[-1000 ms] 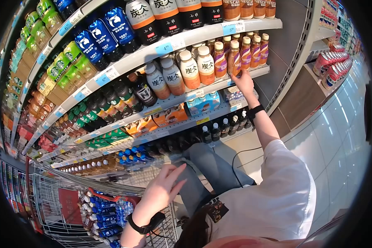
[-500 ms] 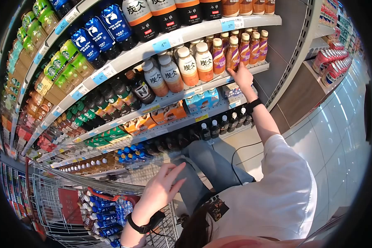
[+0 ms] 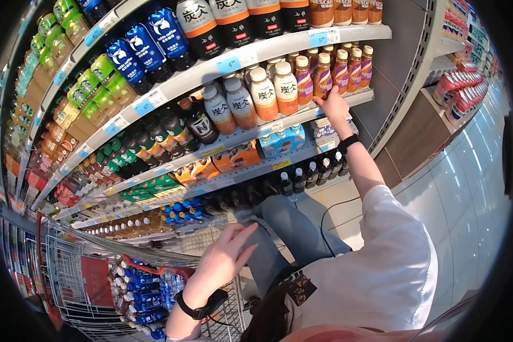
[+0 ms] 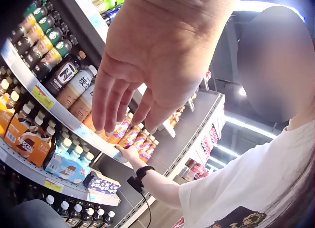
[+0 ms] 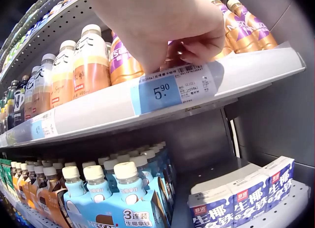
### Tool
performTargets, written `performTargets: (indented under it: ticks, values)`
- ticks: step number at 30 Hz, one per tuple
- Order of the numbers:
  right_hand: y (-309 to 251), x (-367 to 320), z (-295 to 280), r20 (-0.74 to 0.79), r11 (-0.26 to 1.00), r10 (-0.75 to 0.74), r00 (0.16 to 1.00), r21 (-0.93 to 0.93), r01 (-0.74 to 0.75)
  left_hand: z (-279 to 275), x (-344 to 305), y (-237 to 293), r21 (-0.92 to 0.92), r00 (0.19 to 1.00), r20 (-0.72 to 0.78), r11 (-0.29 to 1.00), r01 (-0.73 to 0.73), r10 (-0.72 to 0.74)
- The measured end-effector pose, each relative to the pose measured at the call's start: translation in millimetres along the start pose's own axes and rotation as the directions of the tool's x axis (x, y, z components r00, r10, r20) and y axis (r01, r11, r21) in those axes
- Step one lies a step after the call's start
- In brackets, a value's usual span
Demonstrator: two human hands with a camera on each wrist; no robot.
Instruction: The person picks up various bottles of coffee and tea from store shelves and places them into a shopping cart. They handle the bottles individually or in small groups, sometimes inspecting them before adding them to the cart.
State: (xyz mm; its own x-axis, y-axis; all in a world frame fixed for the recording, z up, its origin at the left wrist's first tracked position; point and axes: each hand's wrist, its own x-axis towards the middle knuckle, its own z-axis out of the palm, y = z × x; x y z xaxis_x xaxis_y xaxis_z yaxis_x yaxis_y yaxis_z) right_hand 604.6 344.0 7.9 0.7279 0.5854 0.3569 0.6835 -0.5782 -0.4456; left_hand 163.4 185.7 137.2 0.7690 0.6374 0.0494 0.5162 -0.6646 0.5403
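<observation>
My right hand (image 3: 334,108) grips the lower part of an orange-brown coffee bottle (image 3: 323,77) with a purple label and a pale cap. The bottle stands at the front of a shelf, in a group of several like it. In the right wrist view the hand (image 5: 167,26) hides most of the bottle, its fingertips low behind the blue price tag (image 5: 157,96). My left hand (image 3: 222,259) hangs in the air above the shopping cart (image 3: 233,308) and holds nothing. In the left wrist view its fingers (image 4: 115,102) point down, loosely straight.
White-capped bottles (image 3: 263,94) stand left of the coffee bottles. Below are blue bottle packs (image 3: 282,139) and purple-white cartons (image 5: 241,201). The cart holds several blue-labelled bottles (image 3: 145,302). A cable (image 3: 323,222) runs down past my knee; a shelf upright (image 3: 410,102) stands at the right.
My right hand has come slightly up the coffee bottle, its fingers now further along the right side. The left hand hardly moves. The head view shifts a little.
</observation>
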Motion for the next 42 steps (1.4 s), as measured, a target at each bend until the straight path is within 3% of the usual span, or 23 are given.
performTargets:
  ticks: [8,16,40,42]
  values:
    - [22.1,3.6,8.6,0.025,0.994,-0.085,0.996,0.066,0.083,1.8,0.4,-1.5,-0.009,1.0,-0.002,1.0,-0.028,0.028]
    - [15.2,2.6,11.7,-0.033,0.994,-0.07,0.997,0.076,0.072,1.8,0.5,-0.9,-0.002,1.0,0.003,1.0,-0.002,0.002]
    - [11.6,2.6,7.3,0.041,0.989,0.011,0.999,0.147,-0.017,4.8,-1.2,-3.6,-0.009,0.999,-0.033,0.999,-0.033,0.033]
    - [20.6,-0.6,17.3,-0.164,0.955,-0.082,0.983,0.27,0.124,5.3,-1.3,-4.5,-0.022,0.999,-0.036,0.999,-0.032,0.031]
